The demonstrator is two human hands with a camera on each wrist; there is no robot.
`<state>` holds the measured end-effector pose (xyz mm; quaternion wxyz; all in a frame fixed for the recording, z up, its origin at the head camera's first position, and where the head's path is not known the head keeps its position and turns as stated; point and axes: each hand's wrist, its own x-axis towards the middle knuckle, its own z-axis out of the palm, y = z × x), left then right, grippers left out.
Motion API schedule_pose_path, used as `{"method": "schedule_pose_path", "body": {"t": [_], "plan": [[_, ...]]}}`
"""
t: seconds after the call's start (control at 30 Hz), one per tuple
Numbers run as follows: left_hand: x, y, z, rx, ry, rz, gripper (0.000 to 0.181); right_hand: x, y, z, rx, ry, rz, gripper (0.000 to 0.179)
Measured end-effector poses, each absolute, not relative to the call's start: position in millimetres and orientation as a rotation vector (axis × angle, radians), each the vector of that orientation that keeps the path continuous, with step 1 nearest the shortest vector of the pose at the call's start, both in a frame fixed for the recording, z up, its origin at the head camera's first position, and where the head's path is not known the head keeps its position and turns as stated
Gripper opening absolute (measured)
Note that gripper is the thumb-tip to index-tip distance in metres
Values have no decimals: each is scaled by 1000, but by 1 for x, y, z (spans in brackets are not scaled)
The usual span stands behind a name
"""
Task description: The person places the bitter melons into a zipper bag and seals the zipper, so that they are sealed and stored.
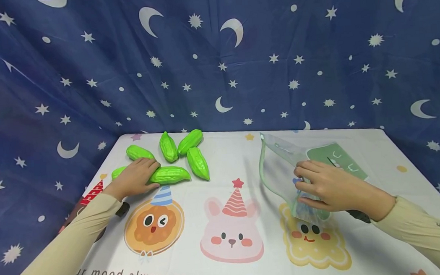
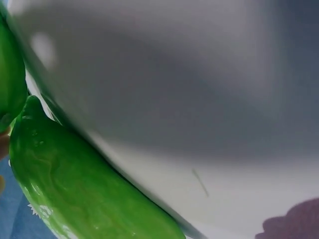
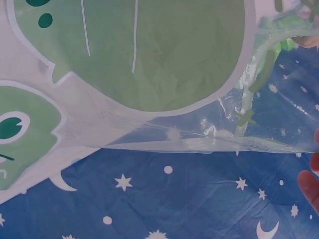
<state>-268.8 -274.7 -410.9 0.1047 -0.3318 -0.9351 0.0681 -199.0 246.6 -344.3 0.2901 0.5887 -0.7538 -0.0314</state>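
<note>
On the left of the table in the head view, my left hand (image 1: 134, 177) grips a bright green toy bitter gourd (image 1: 172, 174), thumb on the near side and fingers over its top. One more gourd (image 1: 118, 172) pokes out left of the hand, and another (image 1: 139, 152) lies just behind it. Close up in the left wrist view is a glossy green gourd (image 2: 84, 179). To the right, my right hand (image 1: 329, 187) pinches the edge of a clear plastic bag (image 1: 279, 180) with green trim, its mouth spread toward the left. The bag's see-through film (image 3: 219, 142) stretches across the right wrist view.
Three more gourds lie behind and right of my left hand, including a near one (image 1: 198, 164). A white tablecloth (image 1: 226, 154) printed with cartoon figures covers the table. Behind its back edge hangs a blue curtain (image 1: 202, 92) with moons and stars.
</note>
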Motion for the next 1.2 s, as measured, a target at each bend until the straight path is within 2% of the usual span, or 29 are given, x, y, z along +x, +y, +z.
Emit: {"method": "schedule_pose_path", "body": {"t": [0.8,1.0,1.2], "plan": [[-270,-248,-388,-1071,-2497,68,54,-200,241,-342,1606,-1969,-99,37],[-268,-238,-379,-1101,-2436,43,64,-200,241,-342,1598,-1984,-115,36],[-267,-220,-371,-1160,-2329,19,54,-200,240,-342,1610,-1981,-105,34]]}}
